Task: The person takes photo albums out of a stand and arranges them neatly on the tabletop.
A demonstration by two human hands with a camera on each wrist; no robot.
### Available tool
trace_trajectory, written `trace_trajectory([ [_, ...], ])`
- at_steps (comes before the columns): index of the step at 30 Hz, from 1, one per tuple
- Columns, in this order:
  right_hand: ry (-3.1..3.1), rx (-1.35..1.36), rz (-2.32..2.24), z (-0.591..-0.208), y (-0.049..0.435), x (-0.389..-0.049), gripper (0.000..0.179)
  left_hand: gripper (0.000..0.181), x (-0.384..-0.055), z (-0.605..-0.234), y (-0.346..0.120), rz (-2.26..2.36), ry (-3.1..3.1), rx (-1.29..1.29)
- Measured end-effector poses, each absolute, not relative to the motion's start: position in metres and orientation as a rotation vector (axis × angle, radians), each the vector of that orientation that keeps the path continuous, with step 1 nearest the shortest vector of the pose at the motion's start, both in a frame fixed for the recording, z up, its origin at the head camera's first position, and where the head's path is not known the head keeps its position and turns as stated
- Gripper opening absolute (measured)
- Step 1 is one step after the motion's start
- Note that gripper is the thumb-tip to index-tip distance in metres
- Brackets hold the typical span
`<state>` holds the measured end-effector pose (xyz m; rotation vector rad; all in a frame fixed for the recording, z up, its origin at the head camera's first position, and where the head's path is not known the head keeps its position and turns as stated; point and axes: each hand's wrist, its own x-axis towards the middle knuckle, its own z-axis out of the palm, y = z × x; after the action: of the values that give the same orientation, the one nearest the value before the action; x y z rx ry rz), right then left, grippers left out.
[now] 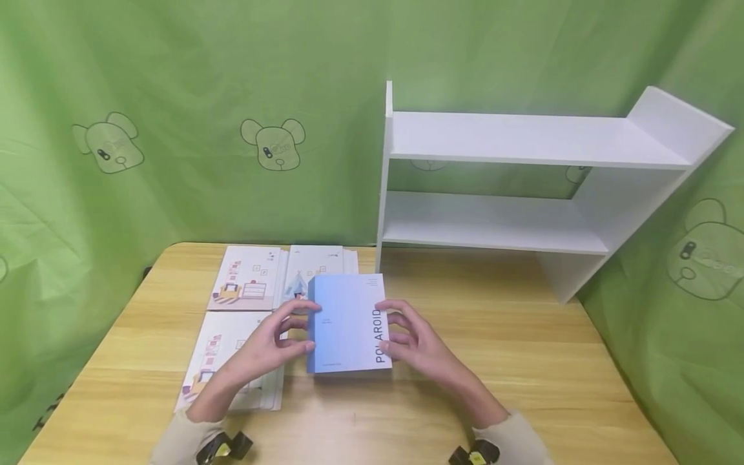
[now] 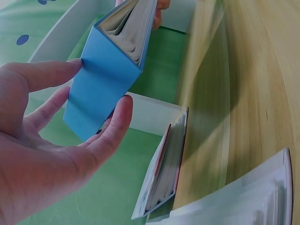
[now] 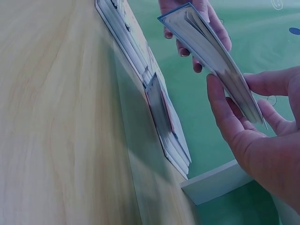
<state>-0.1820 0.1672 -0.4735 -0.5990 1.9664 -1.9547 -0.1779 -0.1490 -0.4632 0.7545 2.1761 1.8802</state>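
Observation:
A blue photo album (image 1: pixel 347 323) with "POLAROID" printed along its right side is held above the table, cover facing up. My left hand (image 1: pixel 264 345) grips its spine side, thumb and fingers at opposite faces; the left wrist view shows the plain blue spine (image 2: pixel 101 84). Opposite, my right hand (image 1: pixel 427 352) pinches the edge away from the spine. Loosely layered pages (image 3: pixel 211 51) show between the covers in the right wrist view. Under and left of my left forearm lies a white illustrated album (image 1: pixel 200 349), partly hidden by that arm.
Two more white illustrated albums, one at the back left (image 1: pixel 247 278) and one beside it (image 1: pixel 316 258), lie near the table's rear edge. A white two-tier shelf (image 1: pixel 500 223) stands at the back right. Green curtain (image 1: pixel 197 77) surrounds the wooden table (image 1: pixel 523 361).

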Motion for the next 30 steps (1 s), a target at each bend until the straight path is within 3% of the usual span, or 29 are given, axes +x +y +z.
trace_trajectory([
  [30,1.947,-0.578,-1.947,-0.480,0.150,-0.182,0.064,0.060,-0.176,-0.470,-0.167,1.901,2.158,0.725],
])
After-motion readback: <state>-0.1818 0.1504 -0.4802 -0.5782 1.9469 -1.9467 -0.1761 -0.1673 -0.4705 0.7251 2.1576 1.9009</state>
